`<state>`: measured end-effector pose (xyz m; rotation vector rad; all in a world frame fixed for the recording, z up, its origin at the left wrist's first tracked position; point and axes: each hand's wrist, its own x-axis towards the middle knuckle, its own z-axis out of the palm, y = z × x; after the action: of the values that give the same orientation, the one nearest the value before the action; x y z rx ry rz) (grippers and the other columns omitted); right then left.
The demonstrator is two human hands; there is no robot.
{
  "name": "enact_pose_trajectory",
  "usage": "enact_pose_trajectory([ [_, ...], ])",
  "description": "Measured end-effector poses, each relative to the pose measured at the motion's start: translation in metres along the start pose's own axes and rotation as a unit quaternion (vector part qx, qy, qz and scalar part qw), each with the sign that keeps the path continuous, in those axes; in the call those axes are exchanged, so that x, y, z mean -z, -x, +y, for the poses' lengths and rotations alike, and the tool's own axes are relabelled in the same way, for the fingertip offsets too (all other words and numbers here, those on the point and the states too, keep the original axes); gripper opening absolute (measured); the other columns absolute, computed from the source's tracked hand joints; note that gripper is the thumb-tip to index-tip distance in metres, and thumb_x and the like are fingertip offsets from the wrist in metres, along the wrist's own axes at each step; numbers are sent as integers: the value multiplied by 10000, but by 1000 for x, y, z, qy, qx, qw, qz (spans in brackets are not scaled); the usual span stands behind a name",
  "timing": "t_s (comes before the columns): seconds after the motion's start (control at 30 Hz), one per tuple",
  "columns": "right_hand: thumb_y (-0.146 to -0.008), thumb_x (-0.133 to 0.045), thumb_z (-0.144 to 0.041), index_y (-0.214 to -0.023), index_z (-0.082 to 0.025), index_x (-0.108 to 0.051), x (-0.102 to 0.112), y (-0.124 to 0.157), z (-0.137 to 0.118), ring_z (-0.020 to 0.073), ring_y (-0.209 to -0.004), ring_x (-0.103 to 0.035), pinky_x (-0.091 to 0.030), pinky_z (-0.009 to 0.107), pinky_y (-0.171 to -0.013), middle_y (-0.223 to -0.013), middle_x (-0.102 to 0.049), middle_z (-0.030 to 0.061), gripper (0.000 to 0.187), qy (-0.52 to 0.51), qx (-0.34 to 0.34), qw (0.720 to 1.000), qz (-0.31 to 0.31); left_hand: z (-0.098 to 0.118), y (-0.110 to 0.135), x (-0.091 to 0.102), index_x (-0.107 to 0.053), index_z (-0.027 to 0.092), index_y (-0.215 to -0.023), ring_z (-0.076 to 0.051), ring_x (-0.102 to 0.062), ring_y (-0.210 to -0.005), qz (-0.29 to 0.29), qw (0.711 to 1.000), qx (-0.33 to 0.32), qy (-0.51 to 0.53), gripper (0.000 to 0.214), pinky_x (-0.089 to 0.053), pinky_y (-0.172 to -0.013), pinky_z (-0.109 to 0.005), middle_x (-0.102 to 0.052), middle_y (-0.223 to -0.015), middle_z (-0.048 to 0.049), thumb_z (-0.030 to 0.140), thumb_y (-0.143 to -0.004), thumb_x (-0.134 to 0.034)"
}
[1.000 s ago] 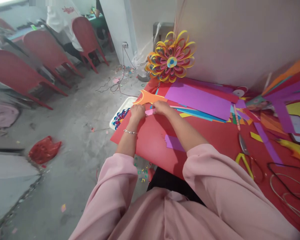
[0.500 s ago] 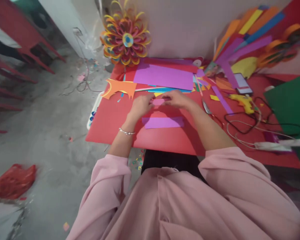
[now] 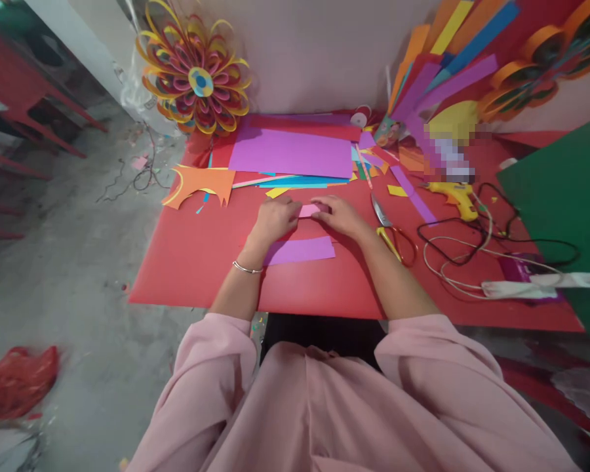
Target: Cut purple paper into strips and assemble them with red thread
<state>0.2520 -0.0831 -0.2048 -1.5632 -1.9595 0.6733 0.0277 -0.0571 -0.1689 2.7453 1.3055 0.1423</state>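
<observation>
Between my two hands is a small pink paper piece point(image 3: 309, 210), gripped at its ends. My left hand point(image 3: 278, 217) closes on its left end, and my right hand point(image 3: 337, 215) pinches the right end. How the paper is folded under my fingers is hidden. A purple paper strip point(image 3: 301, 252) lies flat on the red table point(image 3: 196, 255) just below the hands. Beyond them rest a yellow scrap point(image 3: 279, 192) and blue strips point(image 3: 319, 181). Scissors with yellow handles point(image 3: 386, 226) lie beside my right forearm.
A yellow glue gun point(image 3: 456, 196), tangled cords and a white power strip point(image 3: 521, 288) occupy the right side. Purple sheets point(image 3: 290, 152) lie at the back. An orange cut-out point(image 3: 199, 183) is at left. A paper flower point(image 3: 200, 82) leans against the wall.
The head view has shifted, so the table's contents appear further left and the scissors show more fully. Both hands still hold the pink paper, now slightly nearer the table's front edge.
</observation>
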Motion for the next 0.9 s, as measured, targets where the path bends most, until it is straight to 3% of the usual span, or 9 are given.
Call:
enact_pose_trajectory([
  [0.13,-1007,-629,-443,-1307,-234,-758,-10,0,10,335,-1193,-637,-510,494,-1031,-1265,-740,132,388,63,26,997,44,-3,-1,-2,-717,242,-1153,-294,-621,-1089,-5,1000,18,1,300,-436,-893,-422,-708,-1110,-131,199,-989,-470],
  [0.27,-1034,-580,-449,-1268,-240,-777,0,9,3,367,-1276,-564,-463,532,-1083,-1343,-690,141,371,113,22,988,98,-4,1,-1,-673,273,-1285,-308,-580,-1218,-22,999,46,13,332,-434,-963,-438,-681,-1284,-130,245,-1038,-452],
  [0.43,-1072,-501,-410,-1233,-280,-788,13,52,-26,325,-1118,-631,-485,510,-1046,-1155,-747,113,354,76,4,992,96,-3,8,12,-585,247,-1424,-312,-548,-1329,-11,997,63,32,412,-425,-1030,-438,-619,-1466,-135,254,-1014,-552],
  [0.53,-1080,-486,-420,-1248,-289,-785,6,90,-40,327,-1124,-640,-503,516,-1045,-1141,-756,118,367,83,8,993,78,5,22,28,-665,221,-1300,-315,-587,-1284,-8,997,63,34,306,-435,-1029,-445,-658,-1411,-134,257,-1024,-536],
  [0.63,-1081,-479,-399,-1374,-303,-720,-7,121,-39,340,-1222,-617,-491,551,-1101,-1339,-723,114,392,100,18,993,66,22,45,35,-731,221,-1109,-305,-636,-1203,-36,998,20,42,246,-453,-1032,-455,-729,-1255,-119,298,-1048,-506],
  [0.7,-1078,-489,-403,-1446,-285,-667,-14,134,-33,351,-1281,-596,-480,574,-1130,-1417,-688,124,425,114,21,990,81,35,63,27,-730,219,-1153,-319,-619,-1279,-26,998,-13,51,246,-451,-1083,-480,-712,-1329,-131,336,-1041,-544],
  [0.8,-1073,-507,-415,-1485,-208,-622,-18,140,-26,366,-1306,-587,-472,587,-1146,-1436,-671,167,475,136,11,983,125,48,86,1,-663,203,-1356,-368,-467,-1505,6,999,-29,44,393,-349,-1228,-592,-593,-1550,-165,400,-1020,-605],
  [0.9,-1085,-469,-348,-1494,-167,-606,-12,134,-24,363,-1312,-588,-476,570,-1145,-1468,-653,184,468,149,6,981,122,53,99,-22,-586,211,-1478,-356,-394,-1577,5,999,-19,34,486,-274,-1286,-639,-503,-1649,-159,441,-1053,-538],
])
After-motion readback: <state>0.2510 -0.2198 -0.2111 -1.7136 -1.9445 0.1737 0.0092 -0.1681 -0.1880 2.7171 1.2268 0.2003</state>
